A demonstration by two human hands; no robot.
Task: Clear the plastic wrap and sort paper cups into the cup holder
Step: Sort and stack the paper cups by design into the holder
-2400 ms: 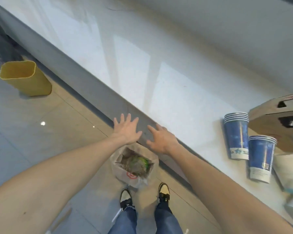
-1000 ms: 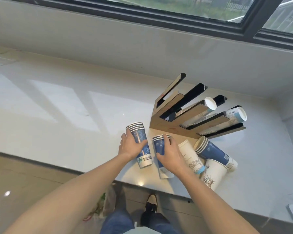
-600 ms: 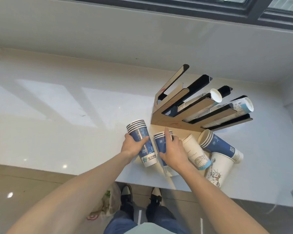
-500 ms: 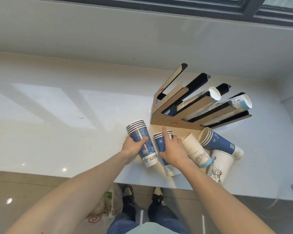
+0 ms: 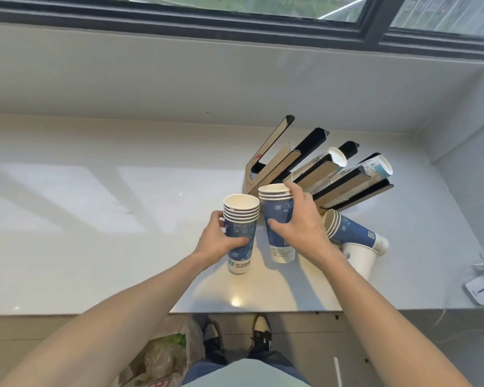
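A white counter [image 5: 81, 219] runs below a pale wall [image 5: 179, 79]. Above it is a window [image 5: 235, 7] with a dark frame. Daylight makes bright patches on the counter. The floor [image 5: 25, 331] is grey tile.

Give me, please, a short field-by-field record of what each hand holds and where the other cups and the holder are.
left hand: grips blue cup stack, mouths up
right hand: grips second blue stack, mouths up
cup holder: behind both stacks, two slots hold cups
loose cups: lying on counter, right of the hands
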